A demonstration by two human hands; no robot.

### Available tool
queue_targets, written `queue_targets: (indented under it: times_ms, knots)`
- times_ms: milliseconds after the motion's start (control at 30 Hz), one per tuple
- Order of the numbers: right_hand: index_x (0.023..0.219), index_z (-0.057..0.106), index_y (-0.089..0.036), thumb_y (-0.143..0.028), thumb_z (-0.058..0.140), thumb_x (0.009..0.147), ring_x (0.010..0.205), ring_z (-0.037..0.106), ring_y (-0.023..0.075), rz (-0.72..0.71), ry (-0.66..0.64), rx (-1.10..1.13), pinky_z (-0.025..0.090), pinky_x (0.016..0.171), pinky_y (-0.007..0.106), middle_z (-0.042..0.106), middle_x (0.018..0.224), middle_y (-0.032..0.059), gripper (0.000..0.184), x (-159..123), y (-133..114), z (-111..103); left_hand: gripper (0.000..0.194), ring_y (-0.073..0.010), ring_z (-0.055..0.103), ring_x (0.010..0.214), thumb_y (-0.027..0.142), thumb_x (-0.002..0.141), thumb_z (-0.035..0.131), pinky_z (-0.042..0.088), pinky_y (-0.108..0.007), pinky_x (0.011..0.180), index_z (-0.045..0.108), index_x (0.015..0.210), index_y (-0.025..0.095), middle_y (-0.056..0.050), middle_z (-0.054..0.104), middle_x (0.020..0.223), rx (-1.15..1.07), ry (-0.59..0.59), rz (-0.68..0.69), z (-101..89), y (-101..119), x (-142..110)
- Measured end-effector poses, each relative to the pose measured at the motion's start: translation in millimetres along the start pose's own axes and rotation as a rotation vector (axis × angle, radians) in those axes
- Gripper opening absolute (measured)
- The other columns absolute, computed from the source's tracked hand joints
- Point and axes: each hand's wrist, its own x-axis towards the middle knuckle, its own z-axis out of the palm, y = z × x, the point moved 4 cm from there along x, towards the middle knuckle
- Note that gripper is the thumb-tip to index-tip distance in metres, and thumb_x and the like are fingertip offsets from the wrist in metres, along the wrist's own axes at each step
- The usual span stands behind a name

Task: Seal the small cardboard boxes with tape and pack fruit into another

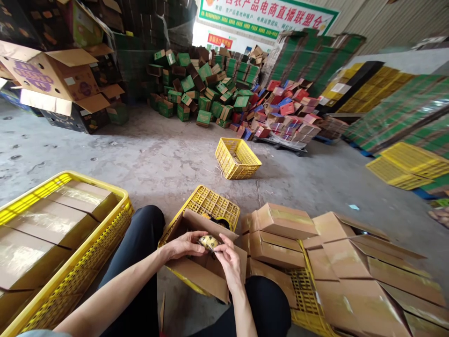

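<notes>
Between my knees an open cardboard box (pixel 210 276) rests on a yellow plastic crate (pixel 213 202), its flaps spread outward. Over the box opening, my left hand (pixel 187 244) and my right hand (pixel 228 257) hold a yellow, dark-spotted fruit (pixel 209 241) between their fingertips. Something shiny and clear seems to cover it. The fingers of both hands are closed against its sides. Most of the box's inside is hidden by my hands. Behind the far flap lies a black and yellow-orange object (pixel 222 223), partly covered, whose kind I cannot make out.
To my left stands a large yellow crate (pixel 73 238) of taped cartons. Closed cartons (pixel 284 224) are stacked at my right, partly on another crate. A yellow basket (pixel 238 159) sits ahead on the concrete floor. Farther back are heaped green boxes (pixel 205 117) and red boxes (pixel 287 108).
</notes>
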Motion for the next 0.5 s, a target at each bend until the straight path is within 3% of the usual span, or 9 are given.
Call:
queue_targets:
  times_ms: [133,233,300,433,500]
  knots:
    - [0.071,0.08,-0.027,-0.049,0.085,0.076,0.146,0.047,0.0357,-0.026,-0.042,-0.093,0.039,0.12,0.051,0.055,0.155,0.0065,0.023,-0.4,-0.8,4.0,0.064,-0.0235,0.071,0.107,0.035,0.073,0.096,0.054,-0.037,0.097,0.069,0.129,0.022,-0.012,0.068,0.128,0.008,0.083,0.115,-0.2,8.2,0.8]
    - [0.073,0.08,-0.027,-0.045,0.083,0.076,0.147,0.046,0.0365,-0.001,-0.04,-0.066,0.043,0.117,0.05,0.055,0.156,0.0066,0.019,-0.2,-1.5,4.5,0.057,-0.0246,0.069,0.109,0.041,0.074,0.095,0.056,-0.037,0.095,0.072,0.121,0.019,-0.012,0.067,0.127,0.025,0.142,0.183,-0.6,13.7,1.5]
    - [0.086,0.082,-0.028,-0.045,0.082,0.076,0.148,0.045,0.0364,0.033,-0.023,-0.009,0.045,0.116,0.049,0.054,0.157,0.0071,0.019,-0.3,-2.6,3.9,0.058,-0.0249,0.069,0.108,0.04,0.07,0.097,0.056,-0.038,0.095,0.072,0.118,0.019,-0.012,0.068,0.124,0.027,0.157,0.203,-0.6,15.2,1.8]
    - [0.127,0.073,-0.032,-0.049,0.079,0.079,0.146,0.05,0.0345,0.148,0.061,0.205,0.049,0.113,0.05,0.054,0.158,0.0075,0.051,-1.9,-3.8,1.6,0.057,-0.0238,0.069,0.103,0.038,0.067,0.099,0.055,-0.038,0.094,0.072,0.114,0.018,-0.01,0.069,0.119,0.045,0.156,0.235,-0.5,15.6,1.6]
    - [0.139,0.065,-0.034,-0.053,0.078,0.082,0.144,0.053,0.0334,0.217,0.098,0.26,0.055,0.107,0.049,0.056,0.156,0.009,0.061,-4.0,-3.4,2.0,0.06,-0.0237,0.069,0.102,0.036,0.068,0.098,0.056,-0.037,0.091,0.07,0.119,0.02,-0.009,0.068,0.121,0.056,0.139,0.249,0.2,15.3,1.7]
